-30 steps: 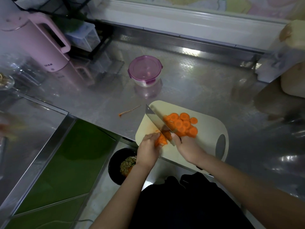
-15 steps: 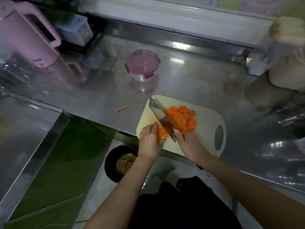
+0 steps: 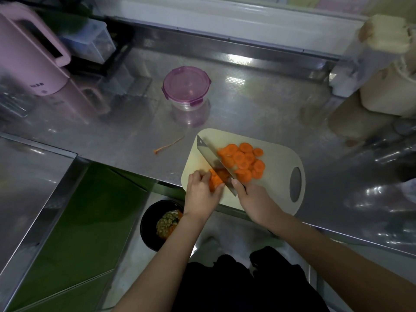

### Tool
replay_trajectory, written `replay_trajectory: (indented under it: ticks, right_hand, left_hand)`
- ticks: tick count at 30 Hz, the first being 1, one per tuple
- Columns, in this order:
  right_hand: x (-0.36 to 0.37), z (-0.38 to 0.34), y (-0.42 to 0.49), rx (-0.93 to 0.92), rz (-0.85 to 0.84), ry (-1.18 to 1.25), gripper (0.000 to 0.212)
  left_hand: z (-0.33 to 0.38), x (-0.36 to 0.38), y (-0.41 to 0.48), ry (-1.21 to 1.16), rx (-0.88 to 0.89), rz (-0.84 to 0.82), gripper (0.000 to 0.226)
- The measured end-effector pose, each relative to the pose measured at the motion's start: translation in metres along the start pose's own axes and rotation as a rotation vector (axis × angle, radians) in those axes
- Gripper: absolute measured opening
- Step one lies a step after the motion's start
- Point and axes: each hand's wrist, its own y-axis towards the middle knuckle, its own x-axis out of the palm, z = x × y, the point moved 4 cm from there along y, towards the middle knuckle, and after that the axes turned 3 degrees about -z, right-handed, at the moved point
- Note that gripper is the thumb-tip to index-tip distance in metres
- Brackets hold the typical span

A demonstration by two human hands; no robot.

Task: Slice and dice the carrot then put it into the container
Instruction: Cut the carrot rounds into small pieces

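Slicing stage, judging by the board. The short carrot stub [image 3: 216,177] is pinched by the curled fingers of the left hand [image 3: 202,194] at the near-left part of the cutting board [image 3: 276,167], with the knife [image 3: 213,158] set against it. The handle is wrapped by the right hand [image 3: 254,199], one finger laid up beside the blade.

What could go wrong: so little carrot is left that the fingertips are just beside the edge, so a slip on that round stub could nick a finger. The board is parked right at the counter [image 3: 135,122] front edge, seemingly overhanging a bit, so it could be tipped by a hard push and rounds lost to the black bin [image 3: 157,224] below. Nothing has been diced yet, and the container [image 3: 186,86] is well apart with its purple lid still on.

Count: one stub, one knife, one board, one container, one peel strip [image 3: 168,146] on the counter. Slices [image 3: 244,161]: roughly a dozen, piled right of the blade and overlapping, so an exact number can't be given.
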Motion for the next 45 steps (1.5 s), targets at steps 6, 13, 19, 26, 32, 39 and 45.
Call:
replay_trajectory:
  ticks: [6, 13, 19, 26, 32, 39, 45]
  right_hand:
    - [0.004, 0.004, 0.006, 0.002, -0.012, -0.066, 0.056]
    - [0.009, 0.003, 0.011, 0.051, -0.021, -0.116, 0.056]
    - [0.018, 0.001, 0.017, 0.056, -0.023, -0.126, 0.056]
    - [0.024, 0.006, 0.022, 0.025, 0.003, -0.109, 0.055]
    - [0.013, 0.01, 0.028, 0.006, -0.014, 0.037, 0.056]
    - [0.0, 0.006, 0.028, -0.023, -0.018, 0.059, 0.056]
    - [-0.004, -0.001, 0.024, -0.091, 0.054, 0.097, 0.057]
  left_hand:
    - [0.003, -0.002, 0.001, 0.009, -0.017, 0.061, 0.03]
    - [0.002, 0.003, 0.001, 0.067, 0.01, 0.125, 0.019]
    - [0.002, 0.003, 0.004, 0.076, 0.042, 0.113, 0.017]
    - [0.003, 0.002, 0.004, 0.069, 0.036, 0.093, 0.02]
    - [0.005, 0.002, 0.003, 0.094, 0.04, 0.09, 0.02]
    - [0.004, 0.001, 0.004, 0.078, 0.01, 0.08, 0.026]
    - [0.005, -0.004, 0.006, 0.002, -0.017, 0.063, 0.028]
